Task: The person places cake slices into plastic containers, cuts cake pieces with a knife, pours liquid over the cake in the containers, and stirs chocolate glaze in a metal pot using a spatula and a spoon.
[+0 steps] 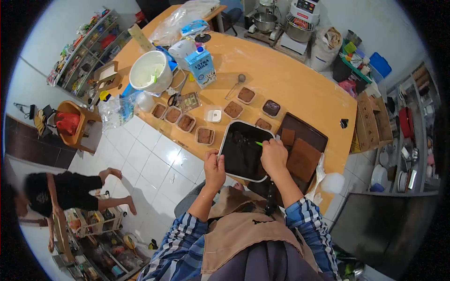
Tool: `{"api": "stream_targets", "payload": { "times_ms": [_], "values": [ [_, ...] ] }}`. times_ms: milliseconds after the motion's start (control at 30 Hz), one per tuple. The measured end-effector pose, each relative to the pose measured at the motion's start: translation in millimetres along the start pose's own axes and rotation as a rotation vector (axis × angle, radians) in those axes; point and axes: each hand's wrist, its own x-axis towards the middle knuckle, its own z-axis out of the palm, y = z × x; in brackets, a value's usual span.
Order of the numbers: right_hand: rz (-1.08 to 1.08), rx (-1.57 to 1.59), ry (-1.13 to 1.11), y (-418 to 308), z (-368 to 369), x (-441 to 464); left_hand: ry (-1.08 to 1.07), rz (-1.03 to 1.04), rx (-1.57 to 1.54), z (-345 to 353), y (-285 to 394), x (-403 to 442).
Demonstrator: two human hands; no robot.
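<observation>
A square pan with a pale rim (224,140) is tilted over the table's near edge, with a dark, glossy, chocolate-looking mixture (241,157) inside. My left hand (214,168) grips its left rim, thumb on top. Over the right side of the pan, my right hand (274,158) is closed round a green utensil (258,143); only a short green piece shows, so its kind is unclear. Just right of the pan, a dark baking tray (315,132) bears a large brown cake slab (303,160) and a smaller cake piece (288,136).
Small tubs of brown cake (205,136) stand beyond the pan, one with a dark glossy top (271,108). Farther back are a milk carton (201,68), a white bucket (151,72), a hand mixer (182,48) and a small strainer (241,78). Another person (70,192) is at the left.
</observation>
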Motion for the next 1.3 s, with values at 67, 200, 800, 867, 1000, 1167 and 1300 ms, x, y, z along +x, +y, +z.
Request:
{"api": "stream_targets", "payload": {
  "times_ms": [67,200,800,867,1000,1167,1300],
  "values": [
    [-0.065,0.053,0.002,-1,1,0,-0.016,-0.001,0.015,-3,-6,1],
    [-0.141,0.113,-0.036,-1,10,6,-0.045,-0.049,-0.006,-10,-12,7],
    [-0.242,-0.037,0.117,-40,-4,12,-0.026,-0.153,-0.035,-16,-42,6],
    [-0.302,-0.075,0.16,-40,8,19,-0.032,-0.153,-0.041,-15,-42,7],
    [-0.372,-0.149,0.113,-40,19,18,-0.037,-0.153,-0.039,-17,-40,8],
    [-0.44,-0.149,0.12,-48,-10,21,-0.02,-0.155,-0.069,-15,-43,6],
    [-0.481,-0.19,0.191,-59,5,32,-0.016,-0.147,-0.055,-14,-42,8]
  ]
}}
